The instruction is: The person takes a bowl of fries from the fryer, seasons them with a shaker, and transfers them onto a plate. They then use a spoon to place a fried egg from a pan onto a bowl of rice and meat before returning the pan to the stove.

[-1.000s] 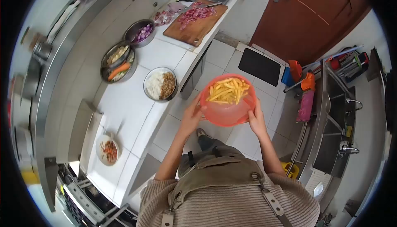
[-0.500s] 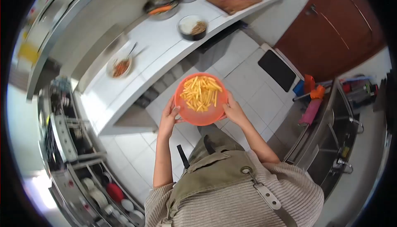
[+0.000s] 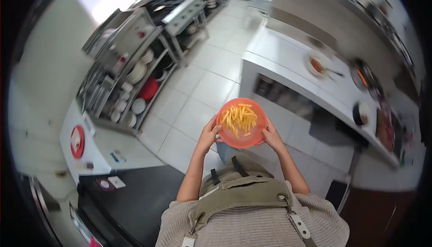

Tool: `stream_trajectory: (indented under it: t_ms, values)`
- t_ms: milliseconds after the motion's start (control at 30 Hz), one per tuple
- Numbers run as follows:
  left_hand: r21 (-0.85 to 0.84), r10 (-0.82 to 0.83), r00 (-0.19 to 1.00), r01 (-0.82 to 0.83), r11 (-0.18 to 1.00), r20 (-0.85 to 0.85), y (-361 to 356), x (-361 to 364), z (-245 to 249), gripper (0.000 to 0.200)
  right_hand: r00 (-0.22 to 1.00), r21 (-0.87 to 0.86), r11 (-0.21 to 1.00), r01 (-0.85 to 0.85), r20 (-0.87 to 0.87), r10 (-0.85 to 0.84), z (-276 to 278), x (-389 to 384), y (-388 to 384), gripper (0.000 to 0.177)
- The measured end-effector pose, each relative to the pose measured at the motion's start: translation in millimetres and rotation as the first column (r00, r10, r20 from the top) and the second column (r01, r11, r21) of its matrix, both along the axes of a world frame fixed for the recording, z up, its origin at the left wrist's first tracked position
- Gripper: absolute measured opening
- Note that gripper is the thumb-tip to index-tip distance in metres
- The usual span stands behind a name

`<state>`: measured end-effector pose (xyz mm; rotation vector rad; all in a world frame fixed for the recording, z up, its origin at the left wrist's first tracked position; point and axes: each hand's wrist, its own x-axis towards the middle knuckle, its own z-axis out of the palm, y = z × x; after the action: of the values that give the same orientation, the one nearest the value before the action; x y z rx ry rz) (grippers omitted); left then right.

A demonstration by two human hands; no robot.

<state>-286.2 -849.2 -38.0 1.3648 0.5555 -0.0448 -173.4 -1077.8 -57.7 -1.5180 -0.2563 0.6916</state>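
Note:
An orange-red plastic bowl [image 3: 241,144] is held in front of my body at about waist height. Yellow french fries [image 3: 240,117] lie in it, heaped toward its far side. My left hand [image 3: 209,132] grips the bowl's left rim, thumb on the edge and fingers beneath. On the opposite side, my right hand [image 3: 271,135] is closed on the right rim in the same way. The fingers under the bowl are partly hidden.
A white counter [image 3: 279,51] on the right bears a bowl of reddish food [image 3: 316,65] and a cutting board [image 3: 384,130]. At left stand a stove [image 3: 180,15], a metal rack [image 3: 135,85] with dishes, and a black appliance [image 3: 148,197]. Tiled floor [image 3: 193,85] runs between.
My view and body have turned left, so the counter has shifted to the right of view and the stove and rack show more fully. Both hands still hold the bowl of fries.

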Motion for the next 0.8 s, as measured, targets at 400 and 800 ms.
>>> stream_trajectory:
  t_ms: [400,800]
  values:
    - [0.021,0.56,0.818,-0.567,0.823,0.134,208,-44,17,0.057,0.834,0.054,0.832,-0.552,0.026,0.551,15,67,307,0.058]
    - [-0.066,0.858,0.5,-0.858,0.509,0.114,327,-95,31,0.055,0.486,-0.103,0.522,-0.846,0.253,0.837,16,53,546,0.056]
